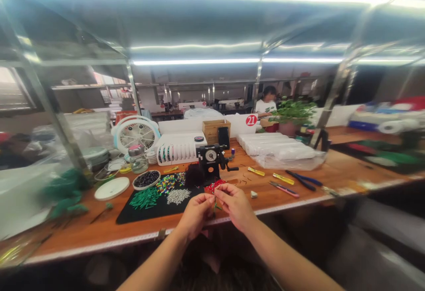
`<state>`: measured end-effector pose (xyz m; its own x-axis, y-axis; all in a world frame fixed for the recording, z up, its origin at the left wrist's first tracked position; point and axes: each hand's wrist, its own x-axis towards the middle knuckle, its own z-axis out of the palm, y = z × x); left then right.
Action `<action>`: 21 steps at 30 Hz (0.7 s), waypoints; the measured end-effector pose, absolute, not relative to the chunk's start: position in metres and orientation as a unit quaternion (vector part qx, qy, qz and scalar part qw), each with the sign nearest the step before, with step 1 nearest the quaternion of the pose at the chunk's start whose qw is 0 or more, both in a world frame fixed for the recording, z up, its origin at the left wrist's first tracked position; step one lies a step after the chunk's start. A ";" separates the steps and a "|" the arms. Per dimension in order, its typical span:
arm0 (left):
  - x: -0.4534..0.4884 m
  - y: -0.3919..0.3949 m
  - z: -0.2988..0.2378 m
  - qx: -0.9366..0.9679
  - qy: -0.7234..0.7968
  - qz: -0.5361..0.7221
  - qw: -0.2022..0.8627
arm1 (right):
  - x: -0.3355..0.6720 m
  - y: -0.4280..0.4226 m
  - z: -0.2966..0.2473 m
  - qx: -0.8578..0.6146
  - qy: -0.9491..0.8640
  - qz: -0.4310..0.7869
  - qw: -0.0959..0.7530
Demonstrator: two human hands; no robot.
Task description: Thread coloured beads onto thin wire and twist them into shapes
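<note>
My left hand (200,211) and my right hand (235,205) meet over the table's front edge, fingertips pinched close together. Something thin and small shows between them, too fine to name. Just beyond the fingers lies a heap of small red pieces (214,185). On the black mat (146,213) to the left are green stick-like pieces (145,198), silvery-grey bits (178,196) and multicoloured beads (167,184). A white dish of black pieces (146,179) stands at the mat's back corner. Behind my hands is a black hand-cranked device with a dial (210,156).
Pliers (303,179), a pink-handled tool (284,189) and yellow-handled tools (256,171) lie to the right. Plastic-wrapped white bundles (282,149) sit behind them. A white fan (137,136), glass jar (138,160) and round lid (112,188) are left. A person (267,103) sits further back.
</note>
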<state>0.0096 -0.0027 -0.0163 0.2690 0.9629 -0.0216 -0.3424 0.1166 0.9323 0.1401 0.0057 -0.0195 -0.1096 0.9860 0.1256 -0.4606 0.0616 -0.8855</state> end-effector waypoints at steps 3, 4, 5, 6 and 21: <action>0.010 -0.002 -0.017 0.448 0.351 0.495 0.656 | 0.139 0.007 -0.017 -0.327 -0.431 0.591 0.599; 0.010 -0.002 -0.017 0.448 0.352 0.496 0.655 | 0.140 0.007 -0.016 -0.334 -0.437 0.582 0.599; 0.010 -0.002 -0.017 0.448 0.354 0.496 0.655 | 0.141 0.007 -0.015 -0.341 -0.446 0.572 0.598; 0.010 -0.002 -0.017 0.447 0.355 0.496 0.655 | 0.142 0.007 -0.014 -0.347 -0.457 0.561 0.597; 0.007 0.001 -0.019 0.448 0.326 0.484 0.678 | 0.164 0.002 -0.013 -0.314 -0.550 0.583 0.509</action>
